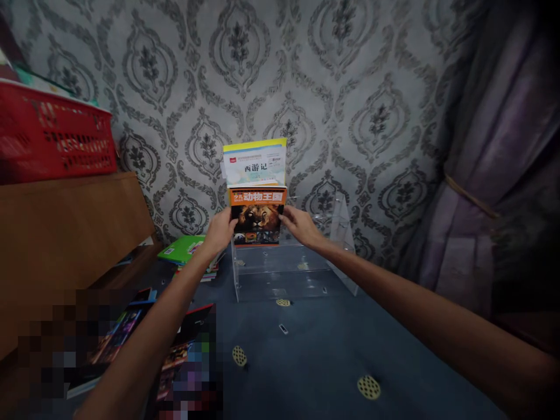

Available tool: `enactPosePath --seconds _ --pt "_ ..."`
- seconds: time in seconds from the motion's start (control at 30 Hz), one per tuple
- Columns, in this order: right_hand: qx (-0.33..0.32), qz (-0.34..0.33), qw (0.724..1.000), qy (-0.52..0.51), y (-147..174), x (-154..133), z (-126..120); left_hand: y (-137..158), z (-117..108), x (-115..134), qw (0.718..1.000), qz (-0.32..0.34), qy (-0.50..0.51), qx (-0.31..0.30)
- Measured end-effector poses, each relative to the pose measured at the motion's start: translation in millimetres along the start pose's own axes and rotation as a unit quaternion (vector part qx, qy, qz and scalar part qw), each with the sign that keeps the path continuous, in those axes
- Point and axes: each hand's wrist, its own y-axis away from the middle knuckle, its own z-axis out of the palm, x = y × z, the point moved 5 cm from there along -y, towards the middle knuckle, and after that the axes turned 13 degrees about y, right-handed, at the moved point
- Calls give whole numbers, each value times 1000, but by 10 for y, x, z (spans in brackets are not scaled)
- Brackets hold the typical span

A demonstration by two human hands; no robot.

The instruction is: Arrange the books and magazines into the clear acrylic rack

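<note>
Between my two hands is an upright book with an orange and black cover and a lion's face [257,219]. My left hand [219,229] grips its left edge, and my right hand [301,225] has the right edge between thumb and fingers. The book is at the left part of a clear acrylic tiered rack [284,259]; whether it rests on a tier I cannot tell. Directly behind and above it stands a white book with a yellow top edge [256,160], its lower part hidden by the lion book.
Left of the rack lies a stack of books with a green one on top [181,249]. More books [120,332] lie near my left forearm, partly pixelated. A red plastic basket [56,134] sits on a wooden cabinet [74,233]. A curtain [476,192] hangs at the right.
</note>
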Motion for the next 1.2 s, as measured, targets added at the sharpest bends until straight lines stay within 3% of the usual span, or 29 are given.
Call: enactPosePath --seconds 0.33,0.6,0.77,0.9,1.03,1.2 --pt "14 44 999 24 19 -18 55 83 -4 -12 978 -67 -189 -52" --pt "25 79 997 7 57 19 104 86 19 -89 991 -77 -106 -9" --pt "48 42 997 -41 -19 -68 94 13 17 -108 998 -8 -37 40" --pt "47 59 995 -66 -51 -58 74 -17 1 -140 998 31 -5 62" --pt "54 57 994 -73 -49 -47 57 -25 8 -147 997 38 -22 59" --pt "58 58 997 -16 -43 -68 61 -4 64 -73 991 23 -120 60"
